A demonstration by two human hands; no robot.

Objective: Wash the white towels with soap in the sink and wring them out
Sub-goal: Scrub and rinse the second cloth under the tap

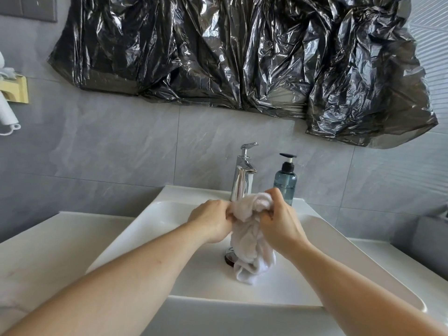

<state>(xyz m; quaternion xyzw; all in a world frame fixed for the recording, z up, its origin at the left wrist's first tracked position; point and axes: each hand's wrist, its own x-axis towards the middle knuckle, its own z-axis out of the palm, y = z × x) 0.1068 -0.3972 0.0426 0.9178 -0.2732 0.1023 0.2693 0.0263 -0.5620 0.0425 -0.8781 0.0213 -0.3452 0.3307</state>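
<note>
Both hands over white sink (169,270), in front of chrome faucet (242,180). Left hand (211,220) grip curled on bunched white towel (249,236); right hand (278,219) grip likewise. Towel tail hangs onto drain (229,257). Soap pump bottle (285,181) right of faucet.

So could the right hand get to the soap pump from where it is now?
Probably yes: the soap bottle stands just behind the right hand with nothing between, but that hand and the left hand grip the towel, so it must let go first.
</note>
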